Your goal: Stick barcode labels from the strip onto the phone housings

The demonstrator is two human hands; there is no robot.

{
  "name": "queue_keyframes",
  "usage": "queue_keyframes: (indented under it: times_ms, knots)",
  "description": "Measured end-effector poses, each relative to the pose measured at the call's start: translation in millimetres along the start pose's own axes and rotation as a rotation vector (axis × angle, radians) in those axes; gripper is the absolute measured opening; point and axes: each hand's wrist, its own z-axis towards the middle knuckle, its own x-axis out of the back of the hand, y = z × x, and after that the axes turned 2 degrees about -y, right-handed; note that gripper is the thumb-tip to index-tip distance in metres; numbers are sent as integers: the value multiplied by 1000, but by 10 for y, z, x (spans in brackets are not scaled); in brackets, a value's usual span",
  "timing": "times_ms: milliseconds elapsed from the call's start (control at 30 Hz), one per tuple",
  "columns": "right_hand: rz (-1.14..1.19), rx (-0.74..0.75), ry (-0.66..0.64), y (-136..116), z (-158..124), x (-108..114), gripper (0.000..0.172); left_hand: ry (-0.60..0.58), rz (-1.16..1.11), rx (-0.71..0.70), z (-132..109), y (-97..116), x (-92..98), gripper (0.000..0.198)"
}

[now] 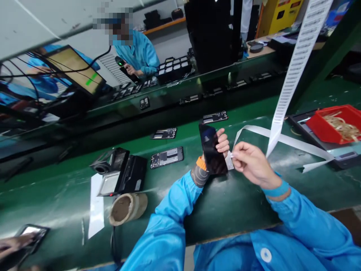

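My left hand is closed around a black phone, holding it upright over the green conveyor belt. My right hand pinches a small white label against the phone's right edge. A long white strip of labels hangs from above and trails past my right hand, its empty backing lying on the belt. Both arms wear blue sleeves.
Open phone frames lie on the belt beside a black device and a tape roll. A red tray sits at right. Another person in blue works across the line; someone's hand holds a phone at lower left.
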Motion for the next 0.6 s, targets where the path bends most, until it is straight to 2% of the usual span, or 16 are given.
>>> queue_keyframes:
  times_ms: [67, 167, 267, 367, 600]
  knots:
    - [-56, -20, -66, 83, -52, -184, 32, -106, -32, -27, 42, -4, 1, 32]
    - [-215, 15, -51, 187, -89, -321, 31, -206, -58, -102, 134, -29, 42, 33]
    - [-313, 51, -9, 237, -86, -323, 28, -208, -33, -142, 199, -48, 84, 27]
    - [-382, 89, 2, 248, -82, -295, 24, -157, -36, -165, 209, -42, 87, 25]
    - [-533, 149, 14, 249, -98, -305, 18, -60, -32, -127, 292, -10, 46, 36]
